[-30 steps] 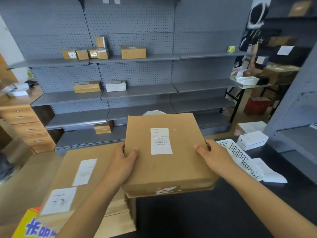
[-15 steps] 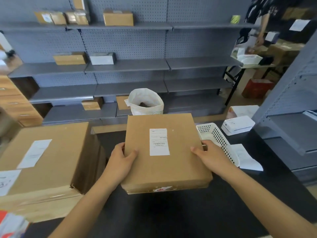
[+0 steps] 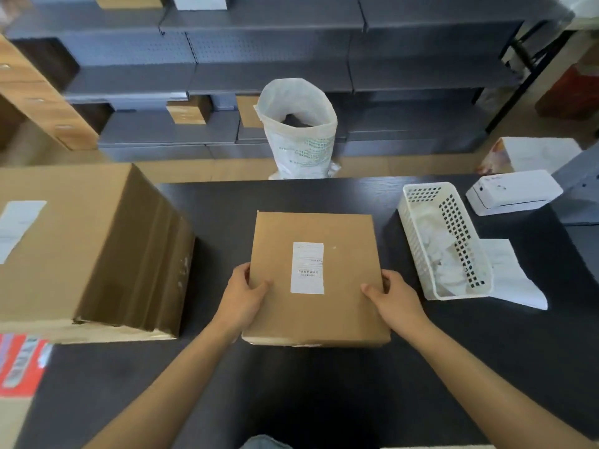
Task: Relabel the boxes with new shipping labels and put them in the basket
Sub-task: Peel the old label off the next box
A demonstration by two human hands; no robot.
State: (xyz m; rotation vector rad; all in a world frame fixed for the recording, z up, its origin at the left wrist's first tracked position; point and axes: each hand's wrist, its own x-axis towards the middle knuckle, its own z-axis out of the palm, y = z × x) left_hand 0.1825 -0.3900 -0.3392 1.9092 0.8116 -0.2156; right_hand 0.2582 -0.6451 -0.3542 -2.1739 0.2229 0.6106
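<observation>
Head view: flat square brown cardboard box (image 3: 316,280) held at both near side edges over the black tabletop (image 3: 324,393); can't tell if it is fully set down.

Left hand (image 3: 241,301) grips the left edge, thumb on top, fingers hidden underneath; right hand (image 3: 397,301) likewise on the right edge. Old white shipping label (image 3: 308,268) sits centred on the lid, not yet replaced. White perforated plastic basket (image 3: 445,241) is just right of the box, white label printer (image 3: 513,192) beyond. Step, as I read it: placing the box for relabelling. Next: free a hand, peel or cover the old label.
</observation>
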